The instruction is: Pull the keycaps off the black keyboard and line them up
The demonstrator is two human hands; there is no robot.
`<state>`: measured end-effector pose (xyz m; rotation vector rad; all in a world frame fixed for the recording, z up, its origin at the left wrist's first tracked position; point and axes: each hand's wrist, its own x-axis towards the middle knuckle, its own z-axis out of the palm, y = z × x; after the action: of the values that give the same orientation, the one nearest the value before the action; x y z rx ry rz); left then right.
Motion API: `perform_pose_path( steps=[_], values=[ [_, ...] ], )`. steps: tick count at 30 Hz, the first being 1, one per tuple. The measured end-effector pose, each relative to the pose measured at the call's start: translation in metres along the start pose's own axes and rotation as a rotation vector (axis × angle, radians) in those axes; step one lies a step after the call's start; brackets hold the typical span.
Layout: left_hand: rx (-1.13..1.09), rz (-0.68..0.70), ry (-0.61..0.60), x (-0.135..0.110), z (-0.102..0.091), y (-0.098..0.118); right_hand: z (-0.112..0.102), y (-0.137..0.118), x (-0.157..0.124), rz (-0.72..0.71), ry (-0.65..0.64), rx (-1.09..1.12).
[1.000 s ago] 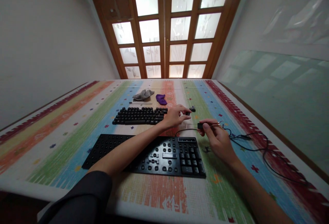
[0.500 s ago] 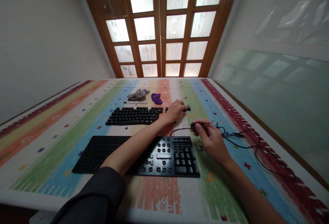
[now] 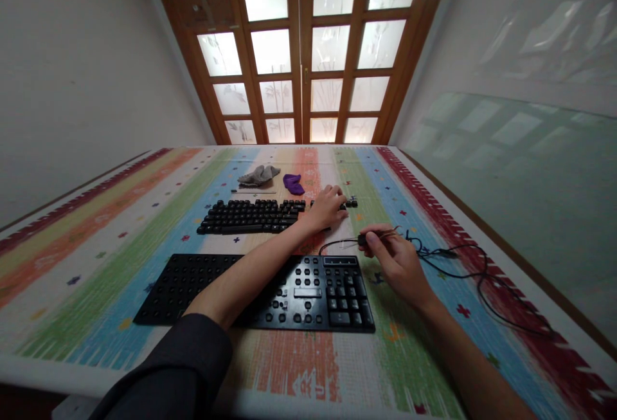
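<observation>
My left hand [image 3: 329, 208] reaches across to a short row of loose black keycaps [image 3: 354, 203]. Its fingers are bent down and closed at a keycap there, mostly hidden under them. Between thumb and fingers, my right hand [image 3: 393, 259] pinches a wire keycap puller [image 3: 362, 240], with a black middle and thin wires pointing left. Below both hands lies a black keyboard [image 3: 308, 321], partly covered by my left forearm. Its number pad [image 3: 344, 291] still carries keycaps, while most other positions show bare switch stems.
Rows of removed keycaps [image 3: 250, 217] lie beyond the keyboard. Behind them are a grey cloth [image 3: 260, 176], a purple cloth [image 3: 293, 184] and a thin white stick [image 3: 255, 191]. A black cable [image 3: 482, 272] coils at the right on the striped tablecloth [image 3: 299, 359].
My left hand has shifted very slightly over the keycaps, its fingers flexing a little. My right hand and the puller have stayed nearly in place.
</observation>
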<state>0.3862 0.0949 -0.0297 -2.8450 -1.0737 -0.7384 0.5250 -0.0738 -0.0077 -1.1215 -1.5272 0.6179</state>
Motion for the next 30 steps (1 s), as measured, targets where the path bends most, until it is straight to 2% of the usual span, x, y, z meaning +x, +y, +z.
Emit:
perform_pose_path(
  steps=[4, 8, 13, 17, 23, 30],
  values=[
    [-0.05, 0.061, 0.061, -0.014, -0.012, 0.008, -0.007, 0.002, -0.001, 0.003, -0.078, 0.004],
    [-0.187, 0.132, 0.14, -0.046, -0.03, 0.024, -0.014, 0.004, 0.0, -0.052, -0.218, -0.081],
    [-0.343, 0.215, 0.033, -0.097, -0.049, 0.044, -0.016, 0.0, 0.001, -0.121, -0.353, -0.15],
    [-0.417, 0.229, -0.059, -0.124, -0.049, 0.052, -0.014, 0.0, 0.001, -0.123, -0.376, -0.166],
    [-0.393, 0.207, -0.131, -0.131, -0.044, 0.057, -0.006, -0.001, -0.001, -0.125, -0.464, -0.155],
    [-0.398, 0.215, -0.149, -0.13, -0.041, 0.055, -0.009, -0.003, 0.0, -0.104, -0.457, -0.183]
  ],
)
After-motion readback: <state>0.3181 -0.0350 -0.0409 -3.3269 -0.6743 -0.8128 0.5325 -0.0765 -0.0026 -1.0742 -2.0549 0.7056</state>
